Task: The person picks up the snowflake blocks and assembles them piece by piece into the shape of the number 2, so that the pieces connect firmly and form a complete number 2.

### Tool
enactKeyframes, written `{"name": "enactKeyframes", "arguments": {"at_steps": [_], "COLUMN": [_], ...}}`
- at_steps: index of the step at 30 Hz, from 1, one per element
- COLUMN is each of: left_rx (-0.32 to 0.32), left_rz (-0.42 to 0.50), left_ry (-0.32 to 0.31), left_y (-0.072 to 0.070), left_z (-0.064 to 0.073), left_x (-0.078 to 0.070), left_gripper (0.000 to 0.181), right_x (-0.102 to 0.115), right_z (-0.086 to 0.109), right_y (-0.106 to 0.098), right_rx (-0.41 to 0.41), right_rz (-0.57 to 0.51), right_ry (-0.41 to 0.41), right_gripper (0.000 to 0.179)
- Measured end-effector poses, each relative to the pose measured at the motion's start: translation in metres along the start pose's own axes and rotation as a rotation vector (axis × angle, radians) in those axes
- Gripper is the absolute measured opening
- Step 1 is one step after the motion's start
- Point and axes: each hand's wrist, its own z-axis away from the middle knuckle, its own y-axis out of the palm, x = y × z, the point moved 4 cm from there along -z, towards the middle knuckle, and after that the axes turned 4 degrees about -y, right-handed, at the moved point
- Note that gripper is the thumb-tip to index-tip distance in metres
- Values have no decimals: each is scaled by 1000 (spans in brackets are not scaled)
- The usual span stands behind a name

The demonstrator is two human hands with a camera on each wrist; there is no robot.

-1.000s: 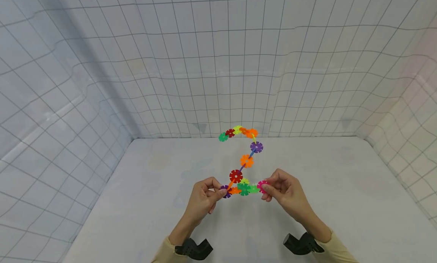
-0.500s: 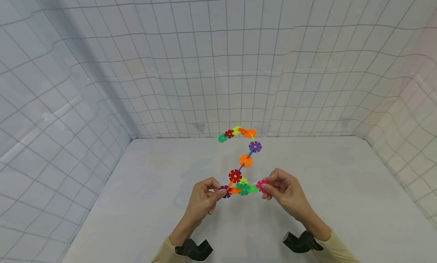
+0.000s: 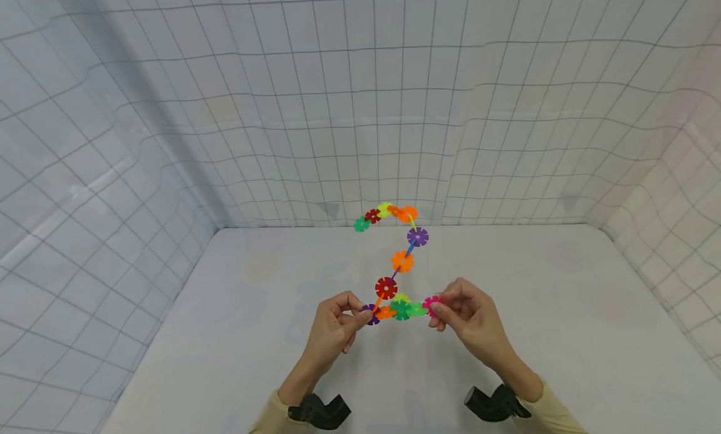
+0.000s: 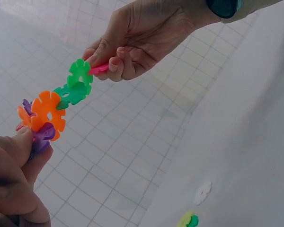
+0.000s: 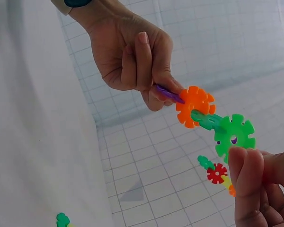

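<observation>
A chain of interlocking snowflake discs in many colours, bent like a figure 2, is held up between both hands. My left hand (image 3: 334, 327) pinches the purple disc (image 3: 372, 315) at the chain's lower left corner. At the lower right end, my right hand (image 3: 473, 318) grips the pink disc (image 3: 430, 306) between thumb and fingers. Between them run an orange disc (image 4: 48, 115), a teal-green disc (image 3: 401, 309) and a bright green disc (image 5: 234, 137). From the purple corner, the chain climbs past a red disc (image 3: 385, 288) and curves over to a green end disc (image 3: 362, 223).
A white table (image 3: 270, 277) lies under the hands, with grid-patterned white sheets (image 3: 349, 108) behind and at both sides. The left wrist view also catches a white disc (image 4: 203, 192) and a yellow disc (image 4: 185, 219) low down. Dark wrist mounts (image 3: 320, 412) sit on the sleeves.
The chain's upper curve has shifted slightly left and up. Both hands stay almost still, keeping the same hold on the purple and pink discs.
</observation>
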Motion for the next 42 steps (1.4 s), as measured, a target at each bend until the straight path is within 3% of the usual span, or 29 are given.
{"name": "enactKeyframes", "arguments": {"at_steps": [17, 23, 30, 35, 39, 42], "left_rx": [-1, 3, 16, 26, 31, 31], "left_rz": [-14, -39, -76, -74, -77, -71], "left_ry": [-24, -44, -94, -93, -95, -94], "left_y": [-4, -5, -6, -7, -4, -4], "left_z": [-2, -5, -7, -7, -4, -2], "left_x": [1, 2, 4, -2, -15, -20], "left_gripper": [17, 16, 12, 9, 10, 10], "right_x": [1, -6, -22, -50, -79, -94], "right_z": [-1, -1, -1, -6, -4, 0], "right_y": [2, -2, -18, -32, -34, -27], "right_rx": [6, 8, 19, 11, 132, 246], "right_rz": [-33, -19, 159, 269, 458, 623], "right_ry": [2, 60, 201, 357, 455, 447], "right_gripper": [12, 11, 5, 18, 12, 12]}}
